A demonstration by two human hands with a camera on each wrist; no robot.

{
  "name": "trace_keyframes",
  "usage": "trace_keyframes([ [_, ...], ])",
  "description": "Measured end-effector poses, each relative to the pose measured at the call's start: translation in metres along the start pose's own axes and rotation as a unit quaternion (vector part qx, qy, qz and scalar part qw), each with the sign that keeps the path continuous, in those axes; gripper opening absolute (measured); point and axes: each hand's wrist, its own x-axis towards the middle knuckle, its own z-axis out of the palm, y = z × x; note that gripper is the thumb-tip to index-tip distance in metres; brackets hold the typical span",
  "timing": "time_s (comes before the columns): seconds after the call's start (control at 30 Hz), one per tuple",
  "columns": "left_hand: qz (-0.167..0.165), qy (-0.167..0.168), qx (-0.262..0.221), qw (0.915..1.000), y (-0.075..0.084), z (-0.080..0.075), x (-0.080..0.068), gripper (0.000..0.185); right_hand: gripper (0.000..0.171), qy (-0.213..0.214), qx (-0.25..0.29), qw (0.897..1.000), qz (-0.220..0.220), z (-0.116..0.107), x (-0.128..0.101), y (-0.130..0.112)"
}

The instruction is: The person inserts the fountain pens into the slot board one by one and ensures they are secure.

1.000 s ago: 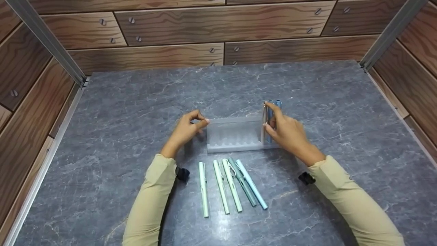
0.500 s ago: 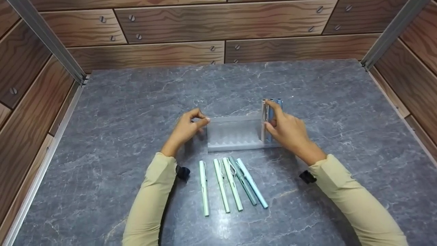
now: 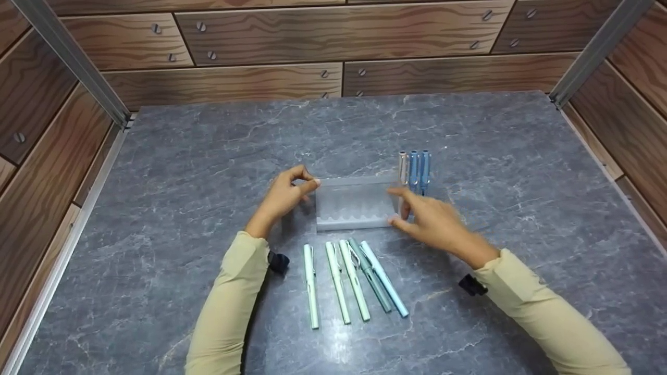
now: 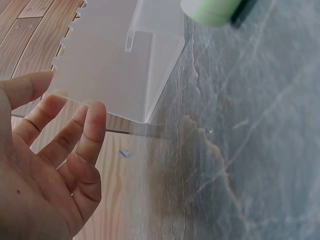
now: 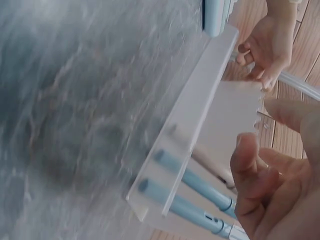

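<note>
A translucent pen stand (image 3: 354, 204) with a scalloped edge stands on the table. My left hand (image 3: 285, 195) pinches its upper left corner between thumb and fingers; the left wrist view shows them at the edge of the stand (image 4: 110, 65). In the stand's right end, a pinkish-beige pen (image 3: 402, 164) and two blue pens (image 3: 420, 167) lean side by side, caps up. My right hand (image 3: 435, 220) hovers before these pens, thumb and forefinger apart, holding nothing. It hides their lower parts in the head view, but the blue pens (image 5: 192, 185) show in the right wrist view.
In front of the stand lie several capped pens: light green pens (image 3: 337, 284), a dark green pen (image 3: 374, 284) and a light blue pen (image 3: 386, 281). Wood-patterned walls (image 3: 260, 39) and metal posts (image 3: 78, 67) bound the grey marbled table (image 3: 182, 156).
My right hand has let go of the pinkish-beige pen, which stays in the stand, and moved down and slightly left. My left hand keeps its place at the corner.
</note>
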Motion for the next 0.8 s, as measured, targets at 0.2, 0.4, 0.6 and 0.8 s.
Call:
trace_keyframes([
  [0.2,-0.002,0.002,0.001,1.0,-0.001,0.0,0.001,0.015,0.06,-0.07,0.053,0.996,-0.002,0.007,-0.002,-0.004],
  [0.4,-0.001,-0.002,-0.002,1.0,0.0,-0.001,0.001,0.016,0.063,-0.156,0.129,0.979,-0.009,0.011,-0.004,-0.005],
  [0.6,-0.007,-0.003,-0.009,0.9999,0.001,-0.001,0.001,0.015,0.066,-0.219,0.156,0.963,-0.031,0.015,-0.003,-0.009],
  [0.8,-0.005,-0.001,-0.009,0.9999,0.0,-0.001,0.001,0.016,0.069,-0.248,0.135,0.959,-0.034,0.022,0.0,-0.013],
])
